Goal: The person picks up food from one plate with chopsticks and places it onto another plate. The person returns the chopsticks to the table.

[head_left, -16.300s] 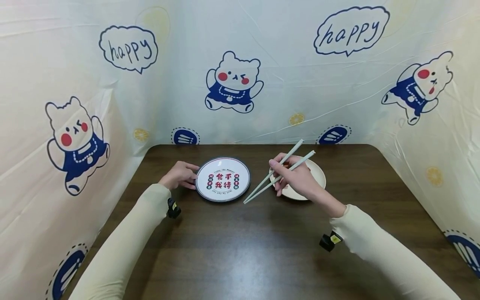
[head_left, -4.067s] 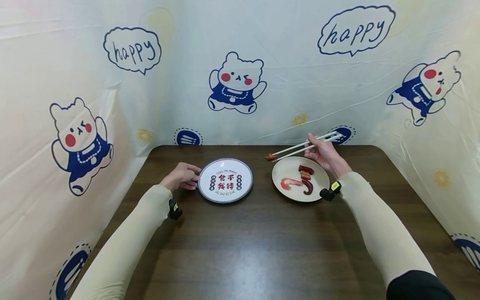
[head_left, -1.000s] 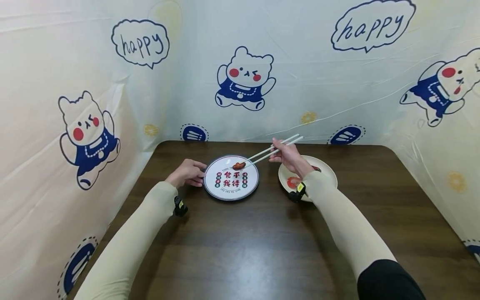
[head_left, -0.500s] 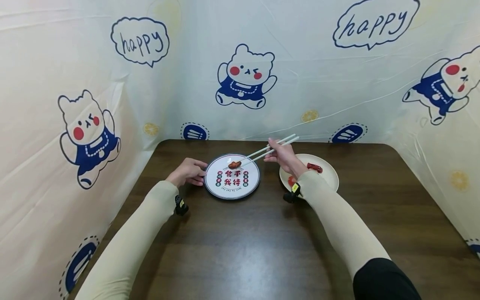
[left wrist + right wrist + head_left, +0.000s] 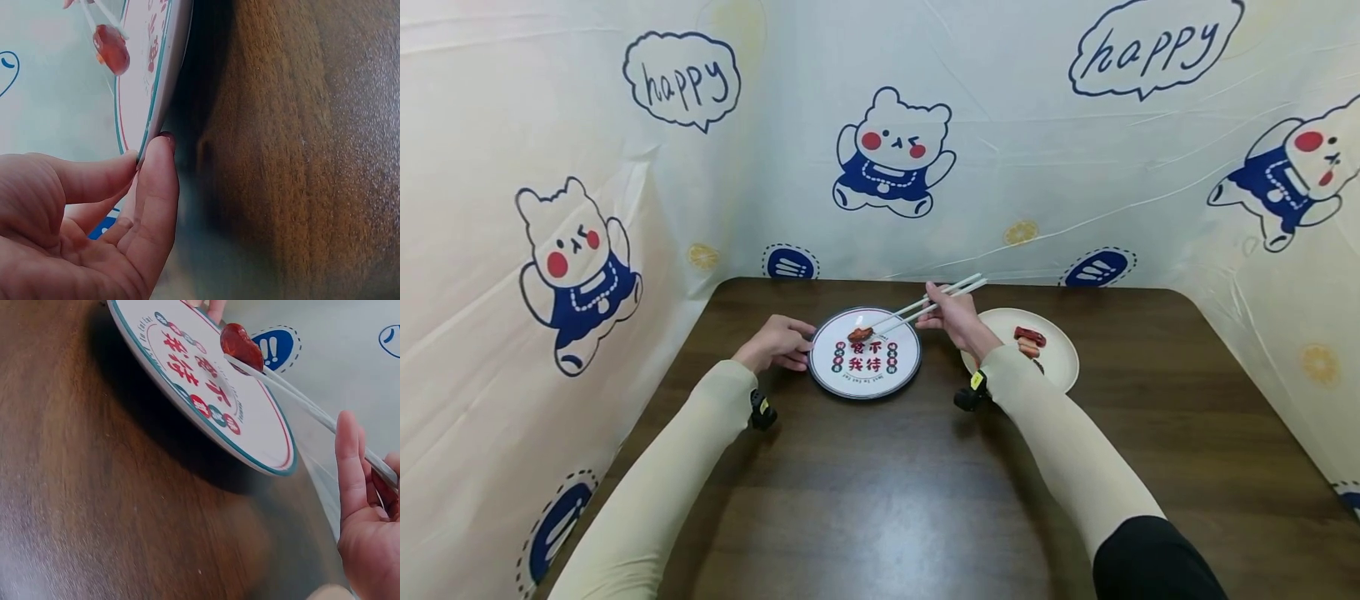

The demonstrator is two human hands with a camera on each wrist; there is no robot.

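Observation:
My left hand (image 5: 778, 342) pinches the left rim of a white plate (image 5: 865, 382) with red characters and a dark rim. In the left wrist view, thumb and forefinger meet at the plate's edge (image 5: 145, 134). Chopsticks (image 5: 895, 321) are held in my right hand (image 5: 957, 320), their tips pointing left over the plate. Between the tips is a glossy reddish-brown piece of food (image 5: 860, 335), somewhat like a chicken wing. It overlaps the plate's upper part in the head view, and the right wrist view shows the food (image 5: 242, 348) close over the plate's face.
A cream plate (image 5: 1063, 354) stands to the right, partly behind my right wrist. On it lie a dark red piece (image 5: 1030, 335) and a sausage-like piece (image 5: 1028, 347); the shrimp seen earlier is hidden. The brown table (image 5: 880, 492) ends at a printed cloth backdrop (image 5: 760, 150).
The chopsticks, bare in the oldest frame, later grip the food beyond the cream plate. My right hand has since carried it left over the white plate. My left hand stays at the rim.

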